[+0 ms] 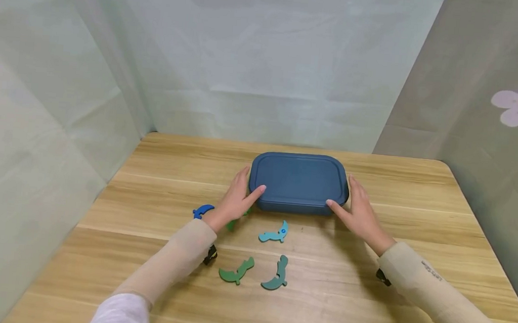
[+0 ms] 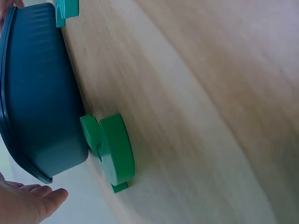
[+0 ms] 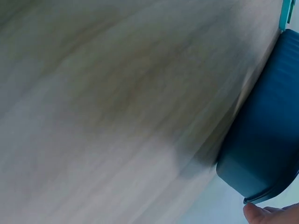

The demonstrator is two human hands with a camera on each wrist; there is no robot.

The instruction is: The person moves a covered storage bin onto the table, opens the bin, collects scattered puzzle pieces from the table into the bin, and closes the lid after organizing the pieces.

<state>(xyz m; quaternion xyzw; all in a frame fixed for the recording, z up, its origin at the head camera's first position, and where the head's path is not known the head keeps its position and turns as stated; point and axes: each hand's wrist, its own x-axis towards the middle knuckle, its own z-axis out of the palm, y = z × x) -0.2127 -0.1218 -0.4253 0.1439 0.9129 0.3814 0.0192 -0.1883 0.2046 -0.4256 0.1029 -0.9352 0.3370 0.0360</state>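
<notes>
A dark blue lidded box (image 1: 298, 180) with rounded corners stands on the wooden table. At its left side is my left hand (image 1: 236, 200), fingers stretched along the side and thumb over the lid's front left corner. My right hand (image 1: 361, 218) lies along the opposite side, with the thumb at the front right lid edge. In the left wrist view the thumb (image 2: 53, 201) shows just off the lid's corner. A green curved piece (image 2: 117, 149) sits close against the box, partly hidden by my left hand in the head view.
Several flat curved pieces lie in front of the box: light blue (image 1: 274, 233), green (image 1: 236, 272) and grey-green (image 1: 277, 274). A dark blue piece (image 1: 203, 211) is beside my left wrist. Pale cloth (image 1: 266, 71) hangs behind the table (image 1: 335, 299) and at both sides.
</notes>
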